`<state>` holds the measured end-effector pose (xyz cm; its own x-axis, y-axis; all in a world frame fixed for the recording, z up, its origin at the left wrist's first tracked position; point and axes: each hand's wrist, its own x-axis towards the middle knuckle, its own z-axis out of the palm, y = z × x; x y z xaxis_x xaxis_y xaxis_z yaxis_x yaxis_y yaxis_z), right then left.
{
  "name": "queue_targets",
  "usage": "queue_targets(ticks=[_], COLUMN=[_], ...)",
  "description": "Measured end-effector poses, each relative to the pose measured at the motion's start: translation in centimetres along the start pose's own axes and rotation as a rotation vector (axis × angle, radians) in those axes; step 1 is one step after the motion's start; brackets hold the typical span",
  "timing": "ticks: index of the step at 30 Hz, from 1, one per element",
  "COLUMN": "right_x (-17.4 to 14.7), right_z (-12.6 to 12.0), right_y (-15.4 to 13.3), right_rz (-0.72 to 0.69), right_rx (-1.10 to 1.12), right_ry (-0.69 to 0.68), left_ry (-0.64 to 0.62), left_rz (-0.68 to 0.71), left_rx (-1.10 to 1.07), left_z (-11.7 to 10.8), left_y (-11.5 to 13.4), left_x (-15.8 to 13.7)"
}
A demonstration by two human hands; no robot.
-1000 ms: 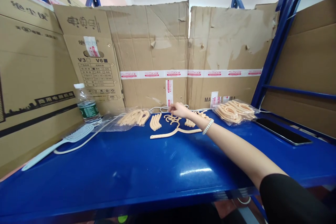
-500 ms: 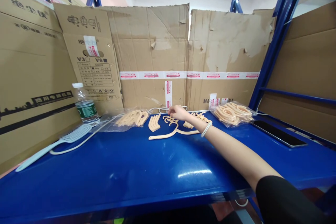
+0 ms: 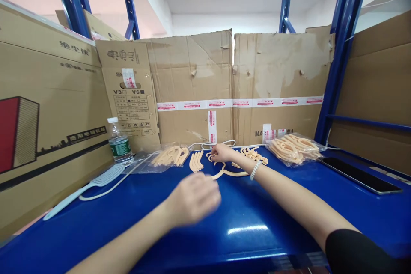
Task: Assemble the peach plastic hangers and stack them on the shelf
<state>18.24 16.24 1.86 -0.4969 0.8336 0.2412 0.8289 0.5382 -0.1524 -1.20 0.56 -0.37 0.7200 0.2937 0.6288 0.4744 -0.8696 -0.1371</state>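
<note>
My right hand [image 3: 224, 154], with a beaded bracelet at the wrist, reaches to the back of the blue shelf. Its fingertips are pinched together over curved light-wood pieces, and what lies between them is hidden. In front of it rests a wooden clothes hanger [image 3: 236, 174] with a curved hook, partly covered by my left hand. A row of curved wooden strips [image 3: 196, 162] lies to the left, and a heap of small wooden pieces [image 3: 255, 155] to the right. Nearer to me, my left hand [image 3: 194, 197] hovers above the shelf, smeared by motion, its grip unclear.
Plastic bags of wooden pieces lie on both sides, one left [image 3: 170, 157], one right [image 3: 293, 149]. A phone [image 3: 359, 174] is at the right. On the left are a water bottle [image 3: 120, 145], a pale hairbrush [image 3: 105, 175] and a white cable [image 3: 109, 188]. Cardboard [image 3: 192, 85] walls the back.
My left hand has come into view from the lower left. My right hand stays among the wooden pieces. The view has tilted upward and turned slightly left.
</note>
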Motion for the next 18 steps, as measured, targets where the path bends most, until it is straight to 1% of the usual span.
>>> queue_targets(ticks=[1,3,4,6,8,10,12,15,18], right_x=[0.1,0.2,0.2,0.1,0.0,-0.2,-0.3,-0.5,-0.9], right_z=[0.1,0.3,0.3,0.4,0.3,0.0,-0.6,-1.7,-2.8], right_y=[-0.1,-0.3,-0.4,-0.7,-0.9,-1.0,-0.8,-0.2,0.4], right_rz=[0.007,0.029,0.042,0.068,0.089,0.108,0.125,0.172,0.254], right_rx=[-0.023,-0.065,-0.082,-0.099,-0.09,-0.053,0.007,0.129,0.269], right_ry=[-0.009,-0.022,-0.025,-0.026,-0.013,0.018,0.067,0.174,0.296], left_ry=[-0.014,-0.067,-0.123,-0.295,-0.357,-0.382,-0.396,-0.417,-0.426], left_rz=[-0.055,-0.208,-0.241,-0.202,-0.178,-0.161,-0.144,-0.125,-0.117], left_rx=[0.021,0.069,0.091,0.101,0.07,0.056,0.057,0.073,0.088], left_z=[0.0,0.2,0.3,0.7,1.2,1.4,1.4,1.1,1.0], left_y=[-1.5,-4.9,-6.7,-9.7,-11.5,-12.2,-12.2,-11.7,-11.4], left_x=[0.6,1.5,1.7,1.6,1.0,0.6,0.4,0.6,0.9])
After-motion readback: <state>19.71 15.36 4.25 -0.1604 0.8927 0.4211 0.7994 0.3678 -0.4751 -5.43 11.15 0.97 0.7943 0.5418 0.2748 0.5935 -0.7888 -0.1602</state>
